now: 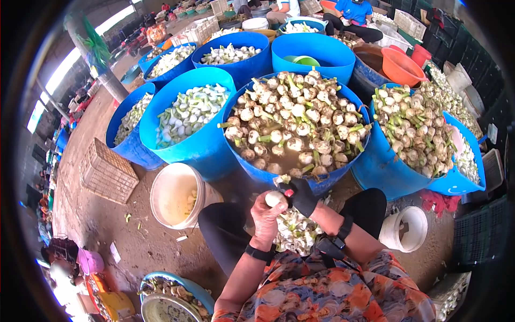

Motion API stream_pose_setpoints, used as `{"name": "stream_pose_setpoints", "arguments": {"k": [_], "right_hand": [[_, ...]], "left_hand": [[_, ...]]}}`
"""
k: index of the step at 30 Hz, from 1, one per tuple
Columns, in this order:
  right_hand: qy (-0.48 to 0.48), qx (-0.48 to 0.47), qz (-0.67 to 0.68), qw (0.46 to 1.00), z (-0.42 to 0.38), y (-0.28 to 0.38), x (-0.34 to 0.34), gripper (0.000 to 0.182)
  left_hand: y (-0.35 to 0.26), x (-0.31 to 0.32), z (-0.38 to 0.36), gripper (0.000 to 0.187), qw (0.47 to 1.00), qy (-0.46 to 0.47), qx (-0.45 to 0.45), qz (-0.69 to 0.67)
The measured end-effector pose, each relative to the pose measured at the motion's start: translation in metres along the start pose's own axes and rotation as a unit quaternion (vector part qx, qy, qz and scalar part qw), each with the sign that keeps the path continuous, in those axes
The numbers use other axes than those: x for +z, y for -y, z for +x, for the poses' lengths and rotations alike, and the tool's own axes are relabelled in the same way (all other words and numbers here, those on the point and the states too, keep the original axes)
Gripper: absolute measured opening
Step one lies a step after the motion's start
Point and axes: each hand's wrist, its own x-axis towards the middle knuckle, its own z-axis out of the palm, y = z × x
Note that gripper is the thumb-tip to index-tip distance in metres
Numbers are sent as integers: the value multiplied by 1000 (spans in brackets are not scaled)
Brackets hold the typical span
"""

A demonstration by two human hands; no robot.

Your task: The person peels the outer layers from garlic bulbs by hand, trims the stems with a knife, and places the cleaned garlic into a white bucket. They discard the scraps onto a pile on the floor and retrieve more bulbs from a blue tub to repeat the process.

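My left hand [263,216], bare, is closed around a whitish garlic bulb [276,199] above my lap. Right beside it, my right hand [303,197] in a black glove is closed against the bulb; a small red piece [289,192] shows at its fingers, too small to name. Beneath both hands lies a heap of white garlic peelings [298,233] between my legs. Just ahead stands a blue tub [244,158] of muddy water piled with soil-stained garlic bulbs [295,112], their green stems cut short.
A light-blue tub [147,126] of cleaner bulbs stands left, and another blue tub [370,161] heaped with bulbs stands right. White buckets [155,185] flank my knees. A woven crate [109,170] rests on the wet floor. Behind the tubs, a person in blue [354,12] sits.
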Motion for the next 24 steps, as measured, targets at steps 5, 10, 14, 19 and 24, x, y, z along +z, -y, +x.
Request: {"name": "stream_pose_setpoints", "arguments": {"k": [5,10,14,19,24], "right_hand": [[49,-40,110,992,-9,1,-9,22],[59,-93,118,987,-12,-18,-8,33],[32,-118,7,992,-14,-23,-10,41],[45,-12,131,990,-23,-10,-6,34],[46,-79,138,986,-25,-27,-5,27]], "left_hand": [[-5,-9,6,44,999,26,-26,-18],[-13,-11,11,47,988,16,-109,-107],[-9,-17,15,49,941,-4,-279,-193],[-4,-8,7,52,968,33,-221,-115],[-10,-14,3,55,974,2,11,226]]}}
